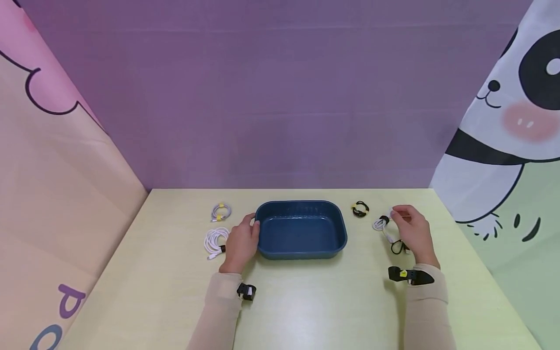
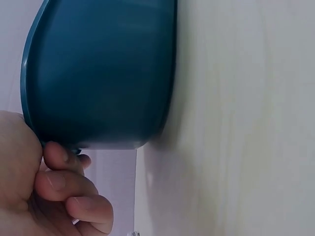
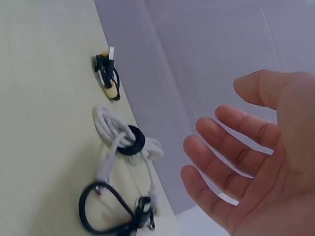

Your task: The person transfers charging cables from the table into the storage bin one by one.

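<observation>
A deep blue rectangular tray [image 1: 302,255] sits mid-table. My left hand [image 1: 242,243] grips its left rim; the left wrist view shows the thumb side at the rim and fingers [image 2: 66,186] curled by the outer wall. On the right, my right hand [image 1: 413,236] hovers beside a coiled white charging cable [image 1: 378,224] bound with a black tie. Nothing lies between its spread, slightly bent fingers [image 3: 216,164] in the right wrist view. Near that coil is a short black cable loop [image 3: 82,211], partly overlapped by the hand in the head view.
Left of the tray lie a pale grey coiled cable [image 1: 221,212] with yellow ties and a white coiled cable [image 1: 214,240] with a black tie. A black coiled cable [image 1: 360,209] with yellow ties is right of the tray. A purple backdrop [image 1: 288,97] rises behind the table.
</observation>
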Demonstrator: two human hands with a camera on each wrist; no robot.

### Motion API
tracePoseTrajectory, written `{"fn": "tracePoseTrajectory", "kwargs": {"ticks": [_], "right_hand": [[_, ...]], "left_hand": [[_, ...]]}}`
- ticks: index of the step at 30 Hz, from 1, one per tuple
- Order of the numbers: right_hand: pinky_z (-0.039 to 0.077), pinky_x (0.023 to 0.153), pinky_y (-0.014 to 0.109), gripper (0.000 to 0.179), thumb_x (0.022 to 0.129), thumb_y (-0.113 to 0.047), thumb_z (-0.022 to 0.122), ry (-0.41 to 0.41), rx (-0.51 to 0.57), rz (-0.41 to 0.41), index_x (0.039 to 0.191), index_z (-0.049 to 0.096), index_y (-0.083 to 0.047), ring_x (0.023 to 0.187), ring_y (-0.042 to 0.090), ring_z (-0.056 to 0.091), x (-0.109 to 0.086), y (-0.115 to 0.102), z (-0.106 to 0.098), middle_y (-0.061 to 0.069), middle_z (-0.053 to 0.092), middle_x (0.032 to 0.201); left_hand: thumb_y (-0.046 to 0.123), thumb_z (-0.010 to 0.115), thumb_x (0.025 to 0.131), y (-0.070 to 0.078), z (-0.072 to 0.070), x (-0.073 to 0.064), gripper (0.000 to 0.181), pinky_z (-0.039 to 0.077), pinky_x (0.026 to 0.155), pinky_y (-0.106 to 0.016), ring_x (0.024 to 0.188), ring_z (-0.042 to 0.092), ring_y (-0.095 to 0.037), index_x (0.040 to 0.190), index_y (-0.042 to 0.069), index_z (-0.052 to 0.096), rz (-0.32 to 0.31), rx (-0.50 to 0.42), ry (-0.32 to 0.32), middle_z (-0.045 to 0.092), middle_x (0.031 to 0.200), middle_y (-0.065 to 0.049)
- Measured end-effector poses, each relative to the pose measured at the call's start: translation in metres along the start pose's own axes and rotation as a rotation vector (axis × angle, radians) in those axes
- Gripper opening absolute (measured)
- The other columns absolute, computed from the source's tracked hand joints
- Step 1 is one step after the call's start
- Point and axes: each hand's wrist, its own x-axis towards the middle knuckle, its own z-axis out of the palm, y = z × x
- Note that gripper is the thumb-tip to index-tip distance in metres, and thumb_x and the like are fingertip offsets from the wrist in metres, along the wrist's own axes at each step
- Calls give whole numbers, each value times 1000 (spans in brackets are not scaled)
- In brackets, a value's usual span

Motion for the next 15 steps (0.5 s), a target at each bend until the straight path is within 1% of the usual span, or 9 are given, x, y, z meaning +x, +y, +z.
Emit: {"fn": "tracePoseTrajectory", "kwargs": {"ticks": [2,3,6,8,9,11,13,15], "right_hand": [[43,89,38,44,107,-35,50,-2,-7,19,134,59,-1,115,33,58,0,2,-2,24,63,126],[43,90,39,45,107,-36,49,-5,-18,28,134,58,-1,116,35,58,0,4,-2,24,63,127],[44,92,43,45,107,-35,48,-15,-40,53,135,57,-1,119,39,58,0,7,-4,26,62,129],[45,92,44,45,107,-35,48,-15,-58,63,135,57,-1,120,41,58,0,10,-6,26,62,130],[45,91,43,46,107,-35,48,-14,-68,66,135,57,0,119,41,59,0,12,-7,27,62,130],[49,85,38,45,107,-34,48,-9,-80,74,135,58,0,109,38,65,0,16,-8,27,62,128],[48,79,33,46,107,-35,47,-6,-102,90,135,57,0,104,35,66,0,19,-10,27,62,127],[47,74,30,46,107,-35,47,-5,-109,119,134,57,1,99,33,66,0,22,-11,26,61,125]], "left_hand": [[25,55,105,-1,0,0,40,42,51,-32,66,66,-25,138,5,62,10,-1,7,76,85,-10],[25,55,105,-1,0,0,40,42,52,-33,66,66,-26,139,5,61,13,-6,8,76,85,-11],[24,54,106,-1,1,0,41,41,52,-34,64,64,-26,143,7,59,22,-8,6,71,74,-12],[23,54,106,-2,1,0,43,39,50,-34,58,58,-25,145,8,57,30,-8,1,64,64,-10],[23,54,106,-2,1,0,43,38,50,-34,56,56,-24,147,9,56,33,-5,-1,59,60,-9],[23,54,106,-2,1,-1,44,35,49,-33,52,51,-22,148,11,54,39,-1,-2,53,56,-6],[22,54,106,-2,1,-1,44,34,48,-33,50,49,-21,149,11,54,42,-1,-4,52,55,-6],[22,54,106,-1,1,-1,45,34,48,-32,51,48,-21,149,11,54,42,0,-4,52,56,-6]]}}
